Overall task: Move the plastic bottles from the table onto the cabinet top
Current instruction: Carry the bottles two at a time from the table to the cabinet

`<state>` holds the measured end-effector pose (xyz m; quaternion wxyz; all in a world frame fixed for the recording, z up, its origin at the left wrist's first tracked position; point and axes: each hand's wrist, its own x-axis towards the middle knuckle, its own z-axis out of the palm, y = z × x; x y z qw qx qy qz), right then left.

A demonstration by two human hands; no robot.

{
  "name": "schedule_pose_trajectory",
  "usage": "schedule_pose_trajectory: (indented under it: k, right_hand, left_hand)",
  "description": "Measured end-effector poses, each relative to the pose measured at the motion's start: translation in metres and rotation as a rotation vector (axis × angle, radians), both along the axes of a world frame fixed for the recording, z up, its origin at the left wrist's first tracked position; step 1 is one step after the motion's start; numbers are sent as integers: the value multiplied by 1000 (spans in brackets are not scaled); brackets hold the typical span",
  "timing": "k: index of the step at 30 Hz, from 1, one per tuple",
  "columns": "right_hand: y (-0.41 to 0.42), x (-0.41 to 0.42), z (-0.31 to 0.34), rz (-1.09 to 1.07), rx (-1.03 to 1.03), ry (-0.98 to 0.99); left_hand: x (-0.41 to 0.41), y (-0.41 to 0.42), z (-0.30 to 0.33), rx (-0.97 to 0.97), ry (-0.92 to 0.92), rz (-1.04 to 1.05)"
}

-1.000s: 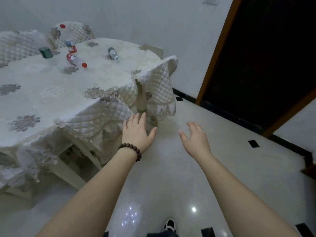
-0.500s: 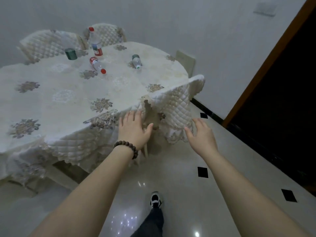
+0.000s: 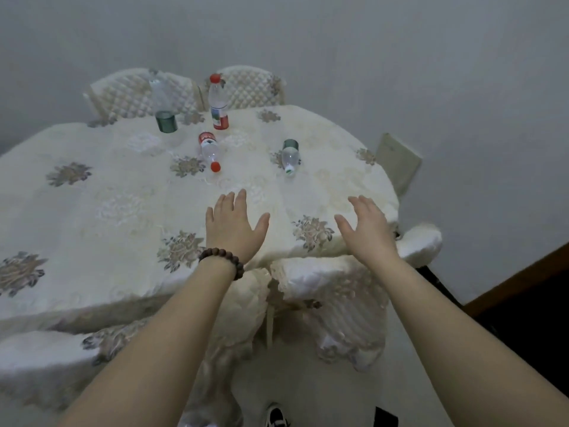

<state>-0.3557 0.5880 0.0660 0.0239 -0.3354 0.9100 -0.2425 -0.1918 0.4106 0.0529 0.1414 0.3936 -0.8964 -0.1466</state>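
Bare forearms, a dark brown beaded bracelet point(image 3: 222, 261) on the left wrist, and a black-and-white shoe point(image 3: 276, 416)

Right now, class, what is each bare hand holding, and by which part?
Nothing. The left hand and right hand hover open-fingered above the cream embroidered tablecloth.

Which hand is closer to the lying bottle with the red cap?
Left. The left hand is just below the red-capped bottle; the right hand is farther, down to its right.

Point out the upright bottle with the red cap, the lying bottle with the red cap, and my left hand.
upright red-capped bottle point(image 3: 218, 103), head view, on its clear body.
lying red-capped bottle point(image 3: 209, 150), head view, on its clear middle.
left hand point(image 3: 232, 223), head view, on its back.
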Motion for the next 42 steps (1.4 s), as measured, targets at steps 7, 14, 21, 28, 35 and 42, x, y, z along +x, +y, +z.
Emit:
schedule_pose_trajectory:
  k: [7, 14, 21, 28, 35, 42]
  right_hand:
    - [-69, -85, -5, 125, 32, -41]
    - [-138, -166, -29, 303, 70, -73]
    - [-212, -280, -60, 486, 139, -62]
    - [-304, -355, -88, 782, 374, 192]
    - [-372, -383, -125, 978, 471, 403]
    - [-384, -379, -131, 1023, 382, 378]
  left_hand:
    - [-50, -58, 3, 31, -16, 153]
    - [-79, -95, -18, 66, -83, 346]
    - [-147, -113, -36, 97, -112, 451]
    - [-186, -152, -50, 97, -159, 466]
    - [-195, -181, -66, 104, -196, 482]
    - [-187, -194, -72, 129, -187, 447]
